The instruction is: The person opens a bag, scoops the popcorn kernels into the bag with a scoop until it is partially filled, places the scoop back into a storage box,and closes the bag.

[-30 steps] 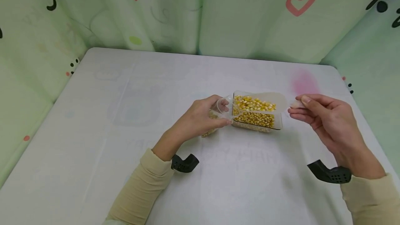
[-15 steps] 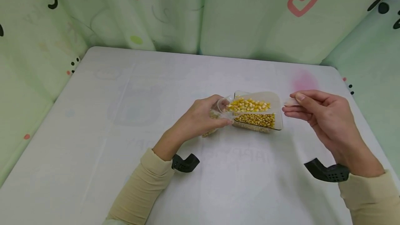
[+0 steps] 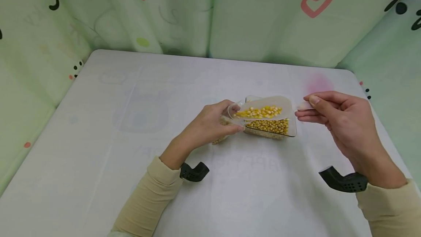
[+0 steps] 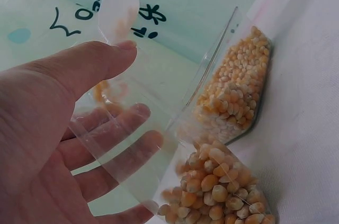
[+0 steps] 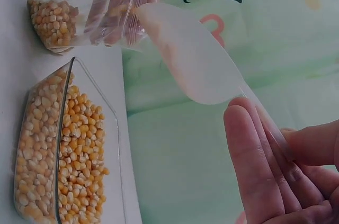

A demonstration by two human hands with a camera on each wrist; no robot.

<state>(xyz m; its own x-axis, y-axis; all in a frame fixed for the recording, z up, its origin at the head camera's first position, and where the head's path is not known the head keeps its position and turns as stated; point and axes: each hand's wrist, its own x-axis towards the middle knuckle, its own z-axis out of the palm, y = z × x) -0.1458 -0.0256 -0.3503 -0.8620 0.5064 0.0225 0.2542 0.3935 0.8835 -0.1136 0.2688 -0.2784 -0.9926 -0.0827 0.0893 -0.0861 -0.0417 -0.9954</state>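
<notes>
My left hand point(image 3: 212, 121) holds a clear zip bag point(image 5: 87, 23) by its mouth, thumb on one side and fingers on the other. Corn kernels point(image 4: 214, 184) fill the bag's bottom. My right hand point(image 3: 345, 120) pinches the handle of a translucent white scoop point(image 3: 279, 103), fingers extended beneath it. More kernels lie in the scoop, gathered toward its tip, which dips down to the bag's mouth. Below the scoop a rectangular glass container point(image 3: 292, 134) of corn kernels point(image 5: 82, 155) stands on the table, just right of the bag.
A white cloth covers the table point(image 3: 115, 156). Green printed curtains point(image 3: 263, 21) rise along its back and sides. A pink patch point(image 3: 319, 83) marks the cloth behind my right hand.
My right hand has moved slightly left and raised the scoop's handle end. Kernels in the scoop have slid left toward the bag, and fewer show now. My left hand stays in place.
</notes>
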